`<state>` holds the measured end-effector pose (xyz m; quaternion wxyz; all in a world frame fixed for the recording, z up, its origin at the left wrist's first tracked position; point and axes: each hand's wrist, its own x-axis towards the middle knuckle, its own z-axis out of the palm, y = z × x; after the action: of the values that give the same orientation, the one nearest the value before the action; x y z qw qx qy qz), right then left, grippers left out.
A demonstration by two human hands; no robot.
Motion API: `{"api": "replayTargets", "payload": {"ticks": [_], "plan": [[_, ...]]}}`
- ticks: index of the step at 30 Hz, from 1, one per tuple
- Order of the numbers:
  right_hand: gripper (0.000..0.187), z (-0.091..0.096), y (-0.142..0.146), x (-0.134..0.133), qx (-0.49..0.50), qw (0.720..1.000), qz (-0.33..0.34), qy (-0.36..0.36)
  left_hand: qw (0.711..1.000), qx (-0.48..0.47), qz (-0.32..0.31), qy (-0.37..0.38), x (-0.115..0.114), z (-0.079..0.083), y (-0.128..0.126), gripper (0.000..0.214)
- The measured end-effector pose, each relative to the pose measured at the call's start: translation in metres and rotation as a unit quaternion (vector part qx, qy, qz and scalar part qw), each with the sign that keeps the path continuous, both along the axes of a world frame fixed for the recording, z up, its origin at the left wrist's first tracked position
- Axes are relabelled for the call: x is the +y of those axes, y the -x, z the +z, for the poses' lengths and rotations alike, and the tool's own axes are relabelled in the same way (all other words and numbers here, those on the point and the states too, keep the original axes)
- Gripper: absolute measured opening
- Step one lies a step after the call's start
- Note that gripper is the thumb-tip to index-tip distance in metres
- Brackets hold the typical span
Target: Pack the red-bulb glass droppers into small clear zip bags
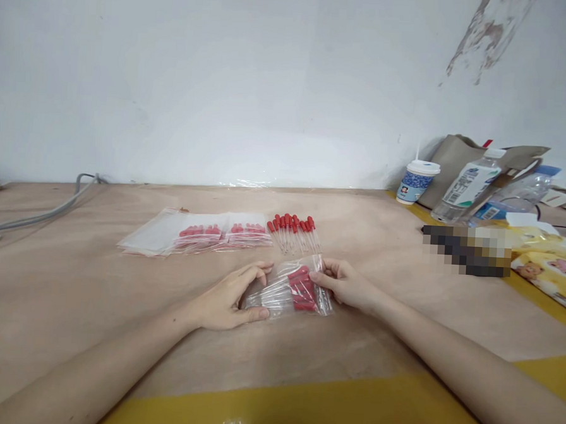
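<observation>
Centre of frame, low: both hands are resting on the desk [404, 244], a bare plywood top with a yellow strip [301, 409] along its near edge.

The left hand [231, 298] is gripping the left end of a small clear bag [278, 297]. Its thumb is lying under the end and its fingers [256, 271] are curling over the top, closed on the plastic. The right hand [348, 285] is holding the bag's right end, with its fingers [320, 278] pinched together on the plastic near the red contents. The bag is lying on the desk between the two hands, slightly crumpled. Inside it are red-capped droppers [302, 289], caps towards the right.

Just behind the hands, a loose row of droppers [294, 230] is lying on the desk, red caps towards the wall. To the left of that row, filled bags [225, 234] are lying side by side, and further left is a stack of empty bags [149, 235].

Upper left of frame: a grey cable [50, 212] is running along the desk.

Right of frame, well apart from the hands: a lidded cup [417, 180], a water bottle [464, 187] leaning against a brown paper bag [456, 158], and a yellow packet [552, 273] further right. One patch there is blurred out and cannot be told.
</observation>
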<state>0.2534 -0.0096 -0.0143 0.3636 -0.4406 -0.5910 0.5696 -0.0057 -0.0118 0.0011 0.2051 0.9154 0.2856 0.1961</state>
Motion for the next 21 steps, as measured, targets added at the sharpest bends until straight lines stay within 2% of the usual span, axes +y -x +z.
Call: {"api": "replayTargets", "payload": {"ticks": [3,5,9,11,13,15,16,19,21], "plan": [[0.025,0.009,-0.004,-0.002,0.1,0.994,0.021,0.029,0.999,-0.015,0.01,-0.035,-0.002,0.001,0.0,0.036],[0.023,0.018,-0.013,0.002,0.134,0.99,-0.006,0.041,0.995,-0.034,0.039,-0.08,-0.001,0.002,0.001,0.034],[0.012,0.033,-0.043,0.025,0.167,0.973,-0.156,0.001,0.961,-0.088,0.168,-0.2,0.011,0.003,0.011,0.023],[0.011,0.035,-0.057,0.043,0.191,0.949,-0.249,-0.022,0.928,-0.105,0.255,-0.248,0.024,0.004,0.023,0.021],[0.012,0.032,-0.066,0.061,0.216,0.924,-0.312,-0.043,0.89,-0.103,0.347,-0.278,0.038,0.007,0.042,0.022],[0.016,0.024,-0.068,0.077,0.24,0.903,-0.355,-0.036,0.844,-0.074,0.461,-0.266,0.052,0.009,0.064,0.024],[0.019,0.019,-0.067,0.082,0.248,0.897,-0.365,-0.029,0.829,-0.069,0.494,-0.253,0.058,0.01,0.076,0.026],[0.019,0.005,-0.061,0.09,0.205,0.91,-0.361,0.001,0.806,-0.036,0.555,-0.206,0.072,0.008,0.111,0.031],[0.013,-0.002,-0.059,0.087,0.141,0.923,-0.358,0.025,0.803,0.001,0.573,-0.165,0.077,0.004,0.129,0.033]]}}
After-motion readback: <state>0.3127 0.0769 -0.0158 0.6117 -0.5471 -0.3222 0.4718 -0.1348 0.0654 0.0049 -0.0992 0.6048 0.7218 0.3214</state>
